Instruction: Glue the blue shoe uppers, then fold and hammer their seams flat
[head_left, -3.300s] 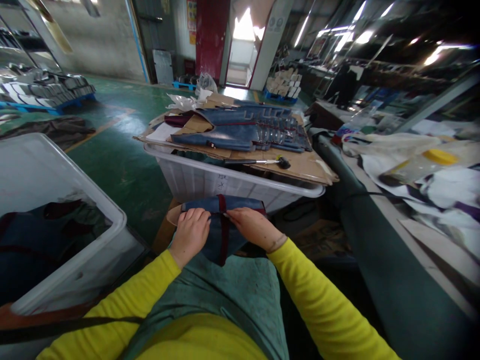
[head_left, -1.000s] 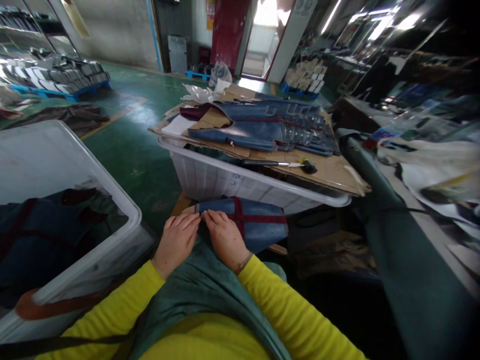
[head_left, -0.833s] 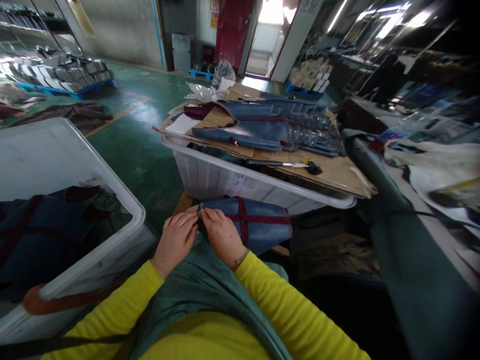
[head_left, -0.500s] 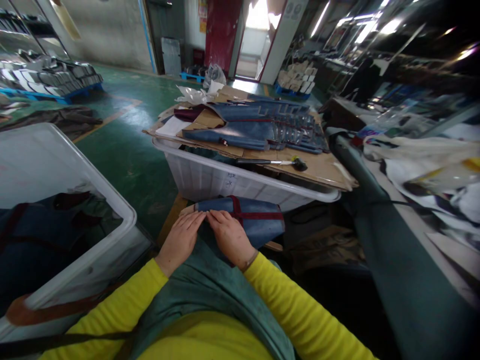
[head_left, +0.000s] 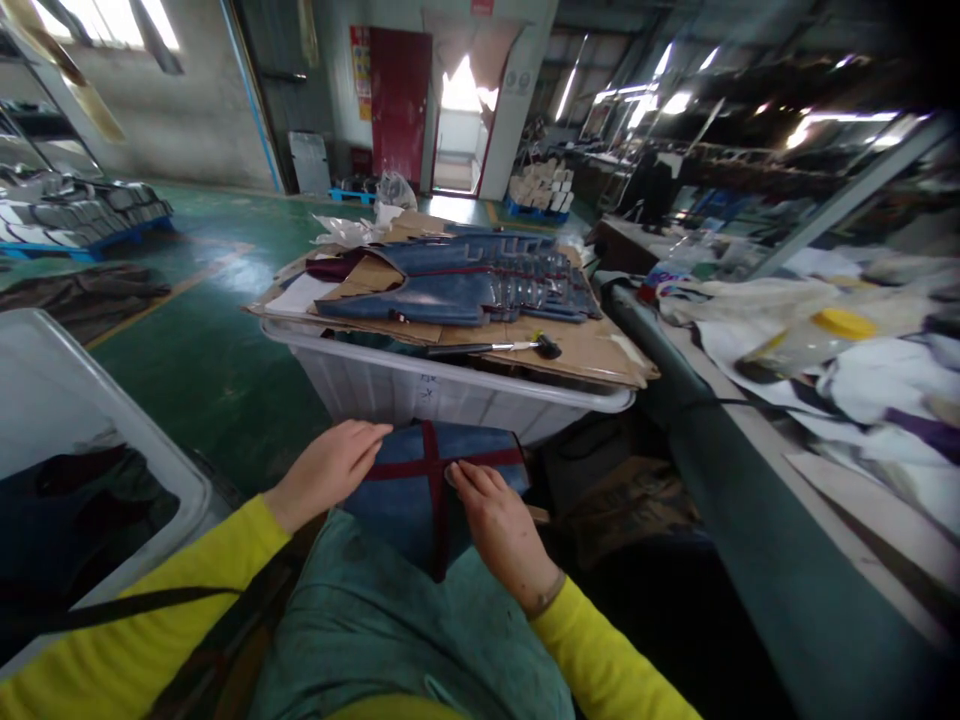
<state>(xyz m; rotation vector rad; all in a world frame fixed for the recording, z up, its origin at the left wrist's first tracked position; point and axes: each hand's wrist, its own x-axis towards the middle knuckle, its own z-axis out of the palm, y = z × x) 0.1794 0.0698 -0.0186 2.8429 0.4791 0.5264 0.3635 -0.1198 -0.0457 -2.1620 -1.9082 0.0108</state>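
A blue leather-like piece [head_left: 405, 520] with dark red strips crossing on it lies over a support before my lap. My left hand [head_left: 337, 465] is at its far left edge, fingers stretched out and nothing visibly gripped. On the right side, my right hand [head_left: 499, 515] rests near the strip crossing with its fingers bent together. Something small and greyish shows at those fingertips, too small to name. A green apron [head_left: 397, 620] covers my lap below the piece.
A pale plastic bin [head_left: 360, 380] ahead carries cardboard [head_left: 592, 360], stacked blue pieces [head_left: 442, 295] and a black-handled brush [head_left: 465, 349]. Another bin [head_left: 191, 500] with dark blue material stands at left. At right, a cluttered bench [head_left: 817, 480] holds a yellow-lidded jar [head_left: 810, 340].
My hands have moved apart from the piece's far edge: the left outward, the right back onto the strips. More of the blue piece shows over the lap. The view has shifted right and up.
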